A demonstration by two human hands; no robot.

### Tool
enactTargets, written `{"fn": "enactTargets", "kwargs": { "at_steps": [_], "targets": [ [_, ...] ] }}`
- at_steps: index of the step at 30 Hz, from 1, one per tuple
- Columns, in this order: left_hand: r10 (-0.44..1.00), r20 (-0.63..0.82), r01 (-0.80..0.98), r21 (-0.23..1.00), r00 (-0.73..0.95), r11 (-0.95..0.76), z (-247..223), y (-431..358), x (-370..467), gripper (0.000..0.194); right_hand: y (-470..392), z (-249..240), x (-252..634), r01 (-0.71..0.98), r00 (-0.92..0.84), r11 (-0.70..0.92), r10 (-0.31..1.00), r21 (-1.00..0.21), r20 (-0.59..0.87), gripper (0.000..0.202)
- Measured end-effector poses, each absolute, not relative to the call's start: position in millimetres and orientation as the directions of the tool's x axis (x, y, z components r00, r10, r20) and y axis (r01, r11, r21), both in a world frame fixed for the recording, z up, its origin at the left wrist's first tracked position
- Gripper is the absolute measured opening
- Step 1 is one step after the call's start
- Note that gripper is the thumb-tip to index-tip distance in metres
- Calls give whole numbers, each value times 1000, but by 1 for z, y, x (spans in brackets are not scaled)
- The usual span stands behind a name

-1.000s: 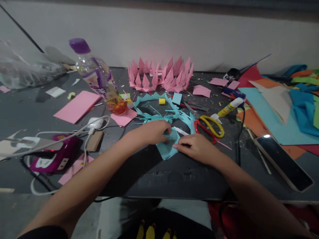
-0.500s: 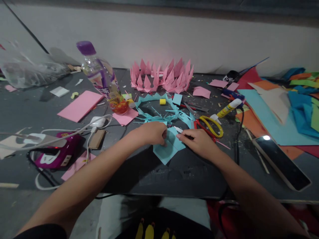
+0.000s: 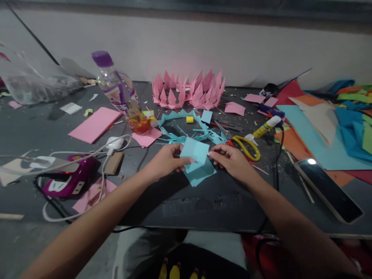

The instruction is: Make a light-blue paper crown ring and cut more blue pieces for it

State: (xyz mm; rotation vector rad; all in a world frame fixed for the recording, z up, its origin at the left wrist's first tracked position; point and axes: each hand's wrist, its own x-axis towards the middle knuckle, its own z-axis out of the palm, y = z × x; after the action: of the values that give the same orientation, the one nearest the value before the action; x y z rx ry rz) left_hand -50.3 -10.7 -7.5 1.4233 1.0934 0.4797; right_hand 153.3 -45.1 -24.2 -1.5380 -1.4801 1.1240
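My left hand (image 3: 171, 159) is closed on a light blue paper square (image 3: 196, 150), its thumb lying on top near the lower left. A crease seems to run across the square. At the right edge of the same sheet, my right hand (image 3: 228, 158) has thumb and forefinger pinched together. Under the raised square, more light blue paper (image 3: 195, 178) lies on the table. Just behind both hands sits a light blue paper ring with pointed edges (image 3: 171, 115), and a yellow cap (image 3: 190, 119) lies within it.
Pink paper crowns (image 3: 203, 93) stand by the wall. A leaning bottle (image 3: 124, 97) is at the left, near a purple power strip (image 3: 69, 176) with cables. Yellow-handled scissors (image 3: 247, 147), a glue stick (image 3: 266, 127), a phone (image 3: 328, 190) and coloured sheets (image 3: 308, 135) lie right. A clear ruler (image 3: 200, 203) lies in front.
The light blue square has been lifted off the paper beneath and now faces me. My left hand has shifted slightly left and turned, with its thumb on top; the right stays close by.
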Motion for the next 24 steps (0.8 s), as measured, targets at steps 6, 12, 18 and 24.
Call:
{"fn": "enactTargets", "kwargs": {
  "at_steps": [6, 12, 18, 24],
  "targets": [
    [775, -371, 352, 913, 511, 205, -10, -22, -47, 23, -49, -21, 144, 348, -82, -117, 985, -930, -154, 17],
    [779, -383, 417, 892, 497, 174, -16, -20, -47, 15, -52, -25, 136, 352, -119, -104, 981, -930, -155, 21],
    [862, -247, 591, 803, 443, -73, -22, -23, -52, 26, -54, -27, 136, 503, -158, -76, 971, -861, -178, 26],
    [895, -183, 857, 417, 406, -304, -20, -30, -46, 25, -51, -32, 132, 837, -134, 103, 991, -538, -18, 22]
  ]
}}
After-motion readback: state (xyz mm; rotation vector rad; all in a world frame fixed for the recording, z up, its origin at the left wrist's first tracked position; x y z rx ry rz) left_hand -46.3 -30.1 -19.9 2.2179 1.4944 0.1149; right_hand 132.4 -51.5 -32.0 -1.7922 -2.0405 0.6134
